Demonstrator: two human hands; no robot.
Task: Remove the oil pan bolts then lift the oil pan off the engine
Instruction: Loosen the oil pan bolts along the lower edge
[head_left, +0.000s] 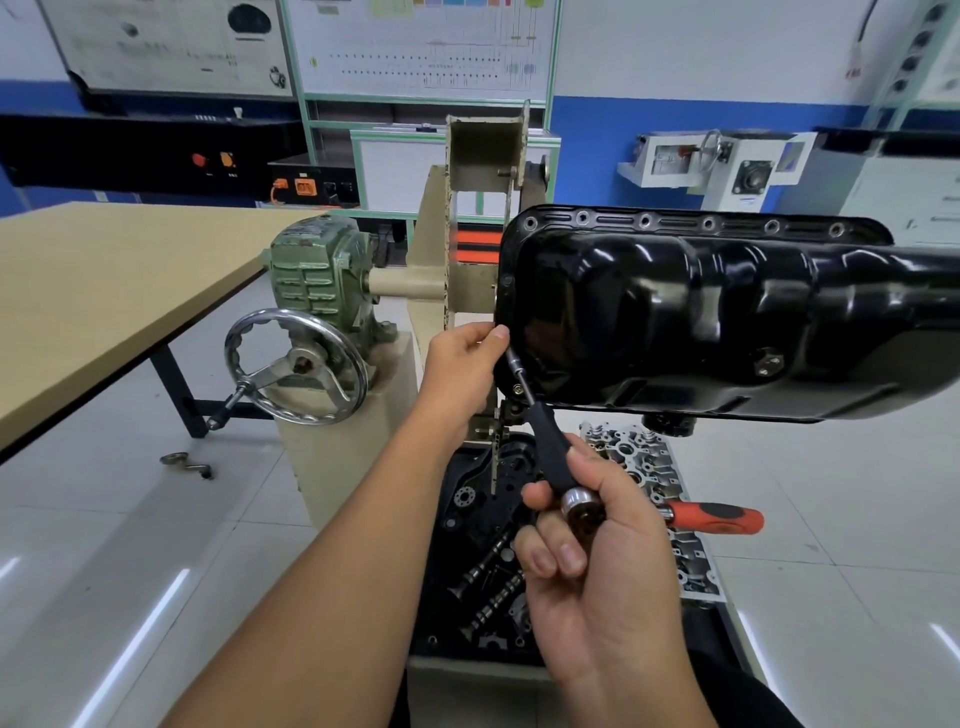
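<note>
Hands (592, 525) at glossy black oil pan (701, 312)

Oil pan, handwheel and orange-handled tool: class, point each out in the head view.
oil pan (675, 312): head view, glossy black side wall.
handwheel (349, 358): head view, chrome rim, right side.
orange-handled tool (719, 518): head view, middle of its grip.

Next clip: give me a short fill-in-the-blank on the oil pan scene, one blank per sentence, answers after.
1. The right hand grips a nut driver with a ____ handle.
2. The left hand touches the rim of the ____ oil pan.
3. The orange-handled ratchet lies on the cylinder ____.
4. The chrome handwheel sits below the ____ gearbox.

Answers: black; black; head; green
</note>
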